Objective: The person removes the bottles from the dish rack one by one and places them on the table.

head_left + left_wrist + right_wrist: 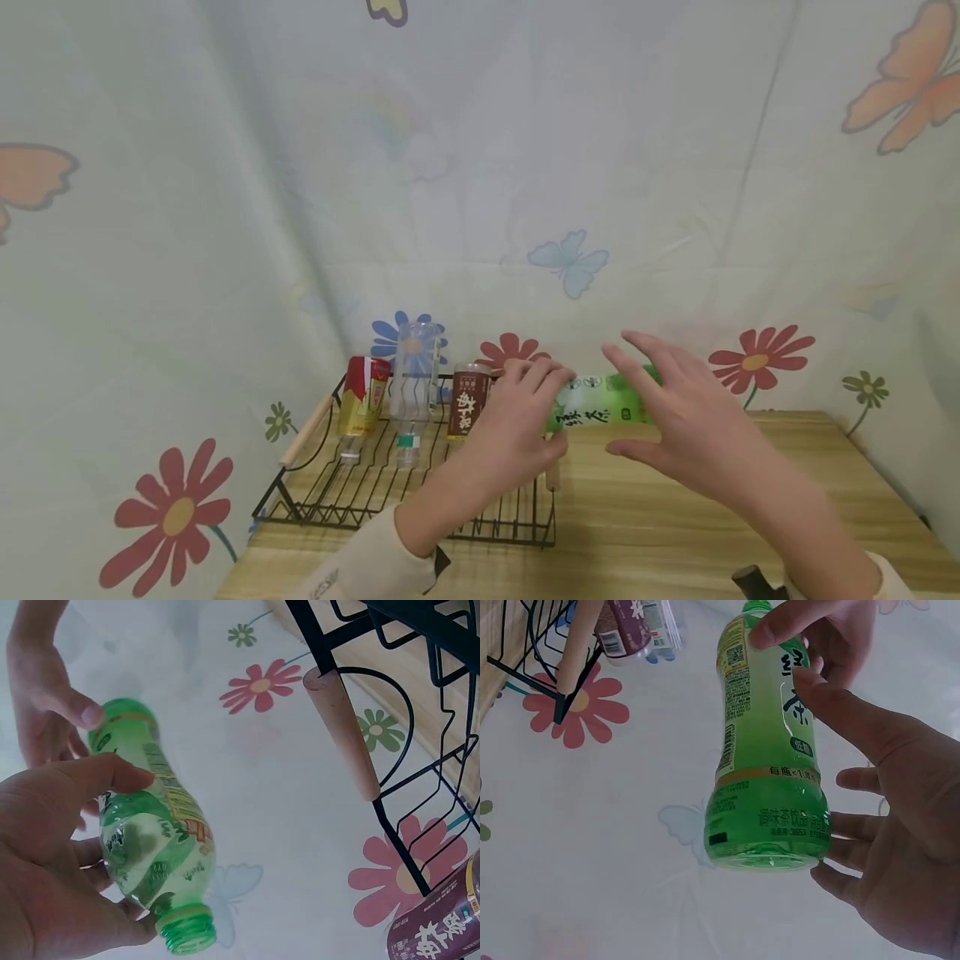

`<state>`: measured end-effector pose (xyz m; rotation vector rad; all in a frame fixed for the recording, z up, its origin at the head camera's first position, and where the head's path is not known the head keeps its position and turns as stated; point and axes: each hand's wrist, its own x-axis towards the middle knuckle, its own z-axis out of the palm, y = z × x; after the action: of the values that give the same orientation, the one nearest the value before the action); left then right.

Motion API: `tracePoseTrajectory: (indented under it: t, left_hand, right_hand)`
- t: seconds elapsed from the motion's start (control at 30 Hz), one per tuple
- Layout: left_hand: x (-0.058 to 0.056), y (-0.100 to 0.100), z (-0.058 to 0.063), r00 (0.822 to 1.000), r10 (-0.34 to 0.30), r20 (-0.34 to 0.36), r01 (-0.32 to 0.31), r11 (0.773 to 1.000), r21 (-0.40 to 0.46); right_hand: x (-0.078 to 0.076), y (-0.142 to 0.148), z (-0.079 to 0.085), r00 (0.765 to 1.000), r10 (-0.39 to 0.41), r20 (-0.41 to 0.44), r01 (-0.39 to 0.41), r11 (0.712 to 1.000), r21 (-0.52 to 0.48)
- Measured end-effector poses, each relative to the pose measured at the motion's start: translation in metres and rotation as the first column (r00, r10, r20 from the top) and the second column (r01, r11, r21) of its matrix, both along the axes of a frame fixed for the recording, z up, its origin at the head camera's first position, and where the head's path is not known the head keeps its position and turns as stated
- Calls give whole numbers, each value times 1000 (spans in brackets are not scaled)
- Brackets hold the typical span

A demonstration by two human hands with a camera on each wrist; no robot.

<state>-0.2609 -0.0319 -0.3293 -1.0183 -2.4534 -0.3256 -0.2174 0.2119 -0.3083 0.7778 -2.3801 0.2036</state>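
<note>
A green tea bottle [600, 404] lies roughly sideways in the air in the head view. My left hand [510, 417] grips it near the neck end, with the thumb on one side and fingers on the other in the left wrist view. In the right wrist view my right hand [900, 787] is spread beside the bottle [765, 750], close to its base and label. Its fingers are extended and not wrapped round it; whether a fingertip touches is unclear. The ribbed green neck end [187, 930] points down in the left wrist view.
A black wire rack [306, 432] with wooden handles stands on the wood-grain table [675, 517]. Leaning neck-down in it are a red-and-gold bottle [363, 400], a clear bottle [414, 375] and a brown-labelled bottle [468, 400]. A flowered cloth [487, 167] hangs behind.
</note>
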Motion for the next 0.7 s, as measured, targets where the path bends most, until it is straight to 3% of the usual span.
tracePoseTrajectory:
  t: [0.2, 0.47, 0.7]
  left_hand:
    - [0, 1, -5, 1000, -5, -13, 4, 999, -43]
    - [2, 0, -6, 1000, -23, -11, 23, 1000, -14]
    - [0, 0, -6, 992, -95, 78, 90, 994, 65]
  right_hand:
    - [-9, -13, -11, 998, 61, 5, -60, 998, -21]
    - [-8, -25, -17, 996, 93, -7, -94, 995, -40]
    - [-10, -33, -20, 997, 63, -32, -63, 998, 13]
